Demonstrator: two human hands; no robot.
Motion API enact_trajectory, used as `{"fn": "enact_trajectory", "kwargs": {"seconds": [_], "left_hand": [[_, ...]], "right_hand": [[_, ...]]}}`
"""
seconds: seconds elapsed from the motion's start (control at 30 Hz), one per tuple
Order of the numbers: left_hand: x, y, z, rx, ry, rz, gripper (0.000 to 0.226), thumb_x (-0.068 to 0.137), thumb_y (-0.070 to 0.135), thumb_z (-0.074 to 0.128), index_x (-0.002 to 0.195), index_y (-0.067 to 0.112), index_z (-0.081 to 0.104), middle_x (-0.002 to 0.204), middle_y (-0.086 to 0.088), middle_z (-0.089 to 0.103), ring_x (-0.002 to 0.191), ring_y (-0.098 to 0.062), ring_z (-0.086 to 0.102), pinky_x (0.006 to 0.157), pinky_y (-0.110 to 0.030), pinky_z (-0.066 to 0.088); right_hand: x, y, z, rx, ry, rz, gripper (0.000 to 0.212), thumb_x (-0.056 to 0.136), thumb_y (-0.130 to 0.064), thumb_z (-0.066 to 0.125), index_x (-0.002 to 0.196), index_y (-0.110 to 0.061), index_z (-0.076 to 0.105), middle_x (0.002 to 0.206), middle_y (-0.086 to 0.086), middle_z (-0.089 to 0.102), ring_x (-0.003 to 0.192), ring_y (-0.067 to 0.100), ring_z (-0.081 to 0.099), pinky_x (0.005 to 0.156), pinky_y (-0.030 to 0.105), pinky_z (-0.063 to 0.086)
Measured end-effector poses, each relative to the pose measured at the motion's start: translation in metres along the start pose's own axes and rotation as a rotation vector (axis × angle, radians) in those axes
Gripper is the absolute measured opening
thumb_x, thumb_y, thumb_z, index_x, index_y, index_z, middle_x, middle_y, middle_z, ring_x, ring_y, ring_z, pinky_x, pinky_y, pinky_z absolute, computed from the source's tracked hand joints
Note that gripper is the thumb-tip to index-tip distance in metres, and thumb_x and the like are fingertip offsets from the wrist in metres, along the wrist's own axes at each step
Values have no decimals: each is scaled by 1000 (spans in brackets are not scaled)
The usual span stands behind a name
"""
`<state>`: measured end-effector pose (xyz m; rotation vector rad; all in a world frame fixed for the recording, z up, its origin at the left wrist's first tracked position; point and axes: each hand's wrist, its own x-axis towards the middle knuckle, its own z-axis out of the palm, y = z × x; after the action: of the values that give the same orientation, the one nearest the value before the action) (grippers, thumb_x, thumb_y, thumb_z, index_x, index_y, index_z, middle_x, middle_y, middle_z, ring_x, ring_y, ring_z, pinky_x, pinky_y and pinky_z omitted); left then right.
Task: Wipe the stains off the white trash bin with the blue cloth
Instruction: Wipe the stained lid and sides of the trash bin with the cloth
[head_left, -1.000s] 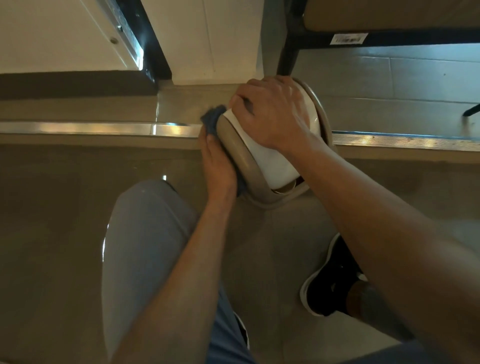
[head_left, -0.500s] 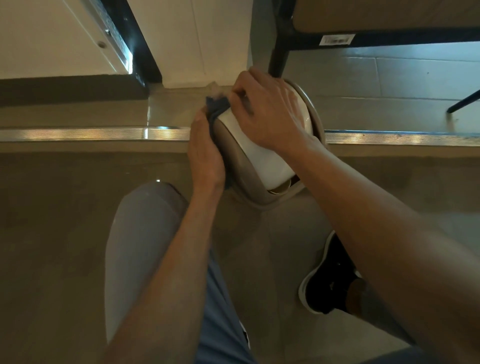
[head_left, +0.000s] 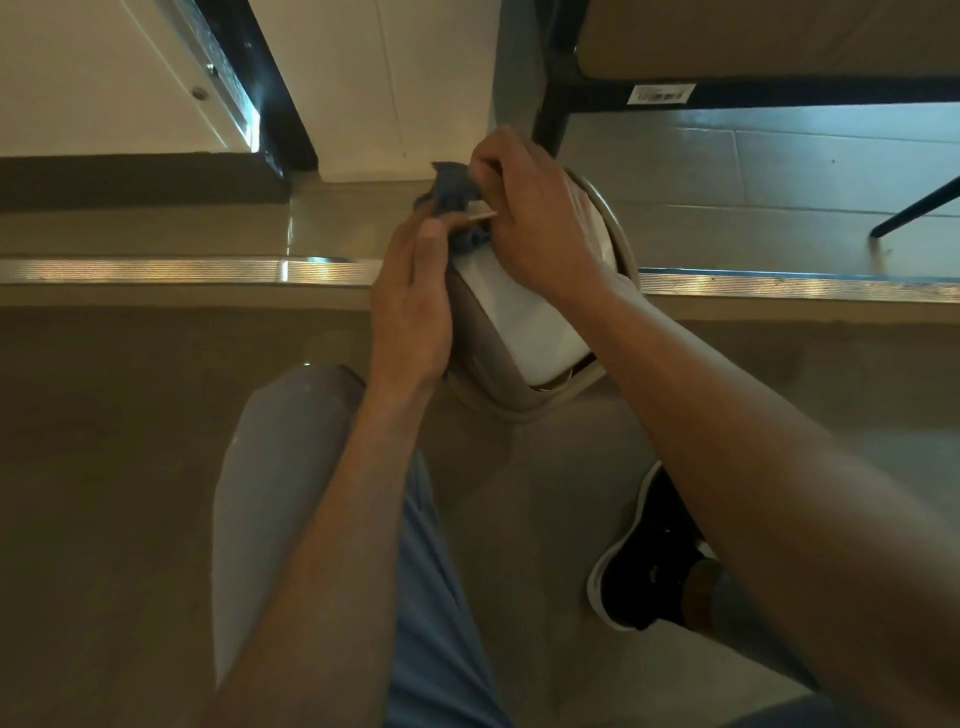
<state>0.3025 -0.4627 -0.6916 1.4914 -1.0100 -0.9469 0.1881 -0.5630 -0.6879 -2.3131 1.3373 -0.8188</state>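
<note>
**Cloth at the far top edge of the bin, both hands meeting over it**

The white trash bin (head_left: 524, 317) stands on the floor (head_left: 130, 441) between the person's knees, tilted so its white lid faces up and toward the camera; its long axis runs from the near lower rim away to the far upper edge; the blue cloth (head_left: 451, 193) sits bunched at that far edge, on the bin's left shoulder. The left hand (head_left: 410, 306) lies along the bin's left flank, fingers pointing away and reaching the lower part of the cloth; its grip looks like a pinch on the fabric, though the fingertips are partly hidden, so that is a judgement. The right hand (head_left: 535, 218) drapes over the top of the lid, fingers curled down at the far rim and touching the cloth from the right; it seems to steady the bin and share the cloth. Both hands are equally close to the cloth; the unwiped lid lies back toward the body from it, so the next stroke likely pulls the cloth nearer along the lid's length, right hand bracing; a black shoe (head_left: 644, 566) rests near the bin.
</note>
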Motion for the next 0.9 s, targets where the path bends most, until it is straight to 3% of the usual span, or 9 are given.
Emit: {"fn": "enact_trajectory", "kwargs": {"seconds": [0.1,0.17,0.23,0.33,0.43,0.57,0.63,0.8,0.9], "left_hand": [[15,0,0,35,-6,-10,29,111,31,36,117,30,64,127,1,63,120,-8,57,105,-21,42],[25,-1,1,81,-29,-7,34,111,33,37,122,22,67,125,-2,65,118,-12,58,104,-24,43],[25,-7,3,152,-39,62,34,109,34,41,125,20,67,125,1,63,118,-11,57,102,-18,41],[19,-14,6,238,-5,179,30,108,28,46,129,21,66,130,1,56,118,-3,51,100,-5,32],[19,-13,7,228,23,177,28,108,25,47,129,21,65,130,-1,56,114,1,52,100,-3,31],[25,-9,4,207,-53,103,25,107,22,49,125,28,64,135,-2,54,127,-9,50,105,-6,33],[28,-4,3,225,-90,74,25,107,22,49,125,30,63,138,0,54,131,-10,49,108,-10,34],[42,12,-4,318,-267,27,38,107,23,47,144,33,47,139,15,51,129,0,46,100,-3,33],[69,24,8,535,-392,20,43,107,27,43,149,33,43,147,10,50,136,-8,44,109,-19,33]], "right_hand": [[2,-8,-8,161,17,43,16,102,-14,42,101,-5,55,91,4,59,82,17,59,74,33,52],[4,-7,-14,290,42,81,14,103,-11,42,102,-6,55,89,-1,58,81,6,59,71,16,48],[7,-2,-22,394,71,126,11,103,-10,43,102,-11,54,91,-5,57,81,-5,57,75,10,44],[10,4,-34,652,81,217,15,106,-12,40,106,-8,55,96,6,56,90,7,57,85,22,48],[5,16,-46,807,182,311,16,106,-14,44,107,-8,59,96,11,59,93,20,58,88,32,53],[-9,45,-48,614,324,340,23,103,-22,51,112,-9,67,101,-6,68,97,6,64,91,29,52],[-17,51,-45,530,238,410,24,103,-26,51,115,-17,69,106,-13,68,98,-4,62,90,20,50],[-27,56,-31,423,102,396,27,102,-40,50,120,-32,68,119,-9,63,103,1,57,92,22,46],[-25,58,-29,389,86,367,26,102,-40,50,120,-32,67,120,-9,61,105,-1,56,94,23,46]]}}
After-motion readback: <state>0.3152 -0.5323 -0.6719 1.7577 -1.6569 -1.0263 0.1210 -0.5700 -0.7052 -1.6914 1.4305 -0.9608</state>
